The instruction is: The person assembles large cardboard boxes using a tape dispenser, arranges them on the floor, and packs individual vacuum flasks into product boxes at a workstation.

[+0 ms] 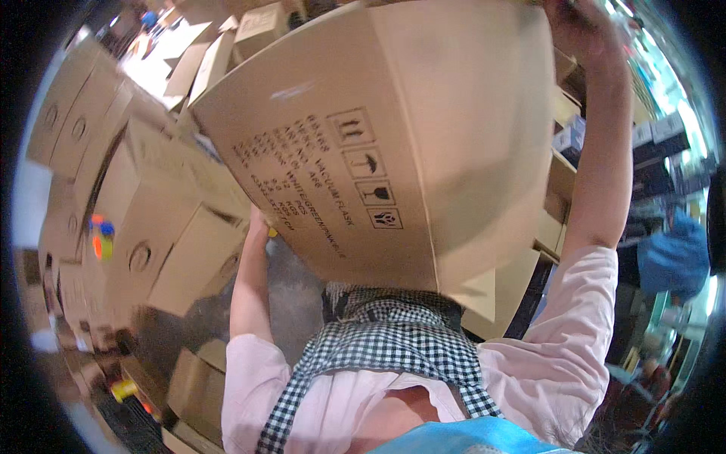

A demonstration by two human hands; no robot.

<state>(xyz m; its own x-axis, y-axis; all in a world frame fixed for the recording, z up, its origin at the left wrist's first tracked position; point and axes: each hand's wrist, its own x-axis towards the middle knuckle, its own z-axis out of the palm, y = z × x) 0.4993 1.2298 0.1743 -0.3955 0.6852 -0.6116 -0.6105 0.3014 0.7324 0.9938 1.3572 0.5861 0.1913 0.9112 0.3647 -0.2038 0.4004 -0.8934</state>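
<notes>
A large brown cardboard box (476, 136) is held up in front of my body, tilted, with printed text and handling symbols on the side toward the left. My right hand (586, 38) grips its upper right edge; that hand is dark and blurred, with the arm raised. Low on the box's left side, my left hand (259, 221) holds it from beneath. Most of the left fingers are hidden behind the cardboard, and a small yellow bit shows beside them.
Stacked cardboard cartons (113, 189) stand close on the left. An open carton (198, 390) lies at lower left, near a patch of grey floor (291, 291). More open boxes (261, 30) are at the far side. On the right are shelves with small dark boxes (658, 144) and a blue cloth-like item (673, 257).
</notes>
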